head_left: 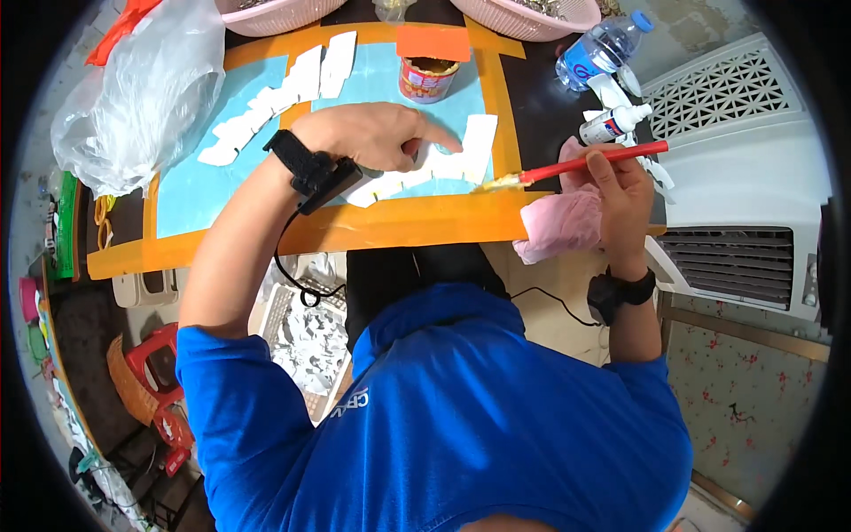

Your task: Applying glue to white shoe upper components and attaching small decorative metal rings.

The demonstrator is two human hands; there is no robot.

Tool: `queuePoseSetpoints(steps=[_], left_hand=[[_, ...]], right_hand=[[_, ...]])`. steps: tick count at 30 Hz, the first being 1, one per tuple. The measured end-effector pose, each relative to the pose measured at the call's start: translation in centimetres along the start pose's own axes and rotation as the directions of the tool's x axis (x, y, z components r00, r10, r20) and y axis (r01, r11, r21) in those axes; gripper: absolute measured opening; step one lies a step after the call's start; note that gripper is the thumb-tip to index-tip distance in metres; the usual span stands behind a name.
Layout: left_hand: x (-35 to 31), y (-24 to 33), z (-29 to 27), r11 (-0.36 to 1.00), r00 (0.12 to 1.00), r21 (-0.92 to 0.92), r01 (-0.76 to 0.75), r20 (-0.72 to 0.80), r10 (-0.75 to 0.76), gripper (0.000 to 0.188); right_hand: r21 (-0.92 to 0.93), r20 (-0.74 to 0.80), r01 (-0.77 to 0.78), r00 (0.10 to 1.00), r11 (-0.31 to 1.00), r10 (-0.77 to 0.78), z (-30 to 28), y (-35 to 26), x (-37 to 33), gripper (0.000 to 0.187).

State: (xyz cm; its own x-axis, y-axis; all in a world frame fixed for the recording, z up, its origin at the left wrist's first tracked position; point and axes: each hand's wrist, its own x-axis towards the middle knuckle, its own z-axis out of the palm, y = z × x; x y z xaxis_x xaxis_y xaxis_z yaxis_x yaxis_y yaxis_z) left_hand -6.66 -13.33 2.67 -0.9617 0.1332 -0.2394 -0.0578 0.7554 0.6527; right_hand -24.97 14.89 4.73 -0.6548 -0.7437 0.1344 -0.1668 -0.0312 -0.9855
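A brush with a red handle [589,160] is gripped in my right hand [626,191]; its bristles, coated with yellowish paste, point left over the orange border of the table. A crumpled pink cloth [558,226] lies at the table edge against that hand. My left hand [377,135] reaches over a row of overlapping white pieces [479,142], index finger stretched out at them and the other fingers partly bent. Whether the fingertip presses on a piece, I cannot tell. Farther back stands an open tub [424,82] with an orange card [433,43] across its rim.
Another row of white pieces [266,106] lies on the blue sheet [199,199] at left, beside a clear plastic bag [142,97]. Pink baskets [279,16] stand at the back. On the right are a water bottle [598,55], a small white bottle [612,124] and a white vented appliance [736,177].
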Motion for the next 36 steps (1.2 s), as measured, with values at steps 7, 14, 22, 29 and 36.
queuePoseSetpoints(steps=[7,14,22,29,36], left_hand=[[0.0,0.2,-0.4,1.0,1.0,-0.029,0.0,0.023,0.0,0.067],[-1.4,0.4,0.0,0.987,0.989,-0.161,0.012,-0.141,-0.035,0.053],[-8.4,0.7,2.1,0.992,0.815,-0.076,0.098,-0.565,-0.124,0.03],[-11.6,0.4,5.4,0.954,0.764,0.069,0.292,-0.617,-0.189,0.025],[-11.2,-0.1,4.5,0.944,0.785,0.013,0.33,-0.56,-0.266,0.019]], right_hand=[[0.624,0.036,0.023,0.998,0.781,-0.058,-1.1,-1.6,2.2,0.026],[-0.041,0.029,0.468,0.884,0.883,-0.467,4.2,-5.7,6.1,0.021],[-0.078,0.396,0.507,0.806,0.858,-0.44,6.4,-5.5,11.3,0.015],[-0.182,0.514,0.449,0.802,0.875,-0.304,8.8,-3.1,14.3,0.024],[-0.347,0.606,0.456,0.776,0.82,-0.175,7.7,-4.1,14.2,0.041]])
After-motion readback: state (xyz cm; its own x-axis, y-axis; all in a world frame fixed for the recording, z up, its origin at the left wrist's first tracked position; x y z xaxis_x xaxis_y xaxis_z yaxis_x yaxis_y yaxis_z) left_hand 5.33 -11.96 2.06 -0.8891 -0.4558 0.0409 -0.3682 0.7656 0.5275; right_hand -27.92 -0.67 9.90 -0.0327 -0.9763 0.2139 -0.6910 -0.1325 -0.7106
